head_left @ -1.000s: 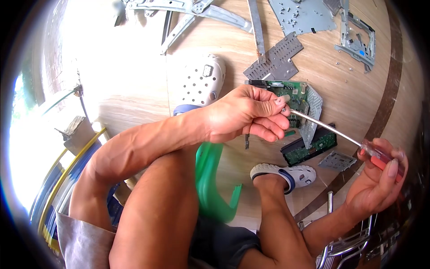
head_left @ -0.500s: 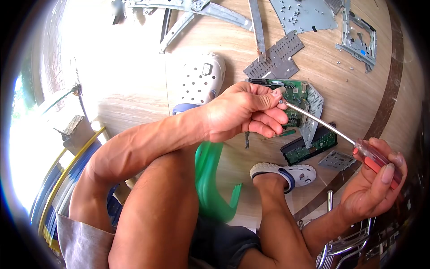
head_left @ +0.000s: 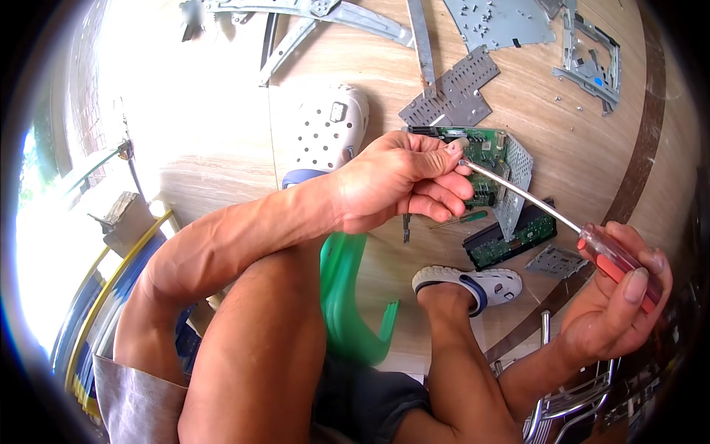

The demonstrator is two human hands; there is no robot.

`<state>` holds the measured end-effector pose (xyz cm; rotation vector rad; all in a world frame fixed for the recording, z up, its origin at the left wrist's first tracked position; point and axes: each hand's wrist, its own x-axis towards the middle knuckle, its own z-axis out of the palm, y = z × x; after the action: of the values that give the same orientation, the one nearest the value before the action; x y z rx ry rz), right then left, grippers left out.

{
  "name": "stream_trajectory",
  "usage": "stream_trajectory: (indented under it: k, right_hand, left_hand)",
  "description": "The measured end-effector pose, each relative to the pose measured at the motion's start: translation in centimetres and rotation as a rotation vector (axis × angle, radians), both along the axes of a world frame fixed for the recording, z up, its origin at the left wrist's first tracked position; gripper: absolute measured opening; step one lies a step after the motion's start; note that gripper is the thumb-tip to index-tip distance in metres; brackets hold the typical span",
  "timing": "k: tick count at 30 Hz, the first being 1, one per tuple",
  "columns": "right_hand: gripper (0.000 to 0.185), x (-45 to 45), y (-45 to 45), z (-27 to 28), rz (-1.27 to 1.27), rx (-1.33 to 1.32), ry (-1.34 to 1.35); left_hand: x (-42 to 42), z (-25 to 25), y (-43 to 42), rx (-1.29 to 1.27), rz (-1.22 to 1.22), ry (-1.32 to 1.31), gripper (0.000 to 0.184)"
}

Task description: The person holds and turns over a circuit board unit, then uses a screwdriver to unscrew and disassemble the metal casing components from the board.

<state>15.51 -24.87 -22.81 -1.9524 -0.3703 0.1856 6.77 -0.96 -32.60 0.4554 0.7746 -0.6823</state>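
Observation:
My right hand (head_left: 617,292) is wrapped round the red, clear handle of a long screwdriver (head_left: 521,194). The shaft slants up and left to my left hand (head_left: 414,177), whose thumb and forefinger pinch a small screw (head_left: 463,163) at the screwdriver's tip. The other fingers of that hand are loosely curled. Behind and below my left hand, a green circuit board (head_left: 484,152) with a perforated metal plate (head_left: 515,185) lies on the floor.
A slotted metal plate (head_left: 457,92), a sheet with several screws (head_left: 499,26), a metal frame (head_left: 592,66) and long metal arms (head_left: 355,21) lie farther off. Nearer are a black-edged board (head_left: 514,243), a small green screwdriver (head_left: 473,217) and a green plastic stool (head_left: 344,303).
The screwdriver and my right hand have shifted slightly left. My left hand has moved a little left and up, still pinching at the tip.

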Motion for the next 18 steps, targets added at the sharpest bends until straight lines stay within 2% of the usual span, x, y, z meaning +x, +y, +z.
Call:
stream_trajectory:
  k: [18]
  right_hand:
    - [0.034, -0.11, 0.49, 0.49, 0.039, -0.034, -0.053]
  left_hand:
    - [0.24, 0.21, -0.33, 0.034, 0.022, 0.011, 0.026]
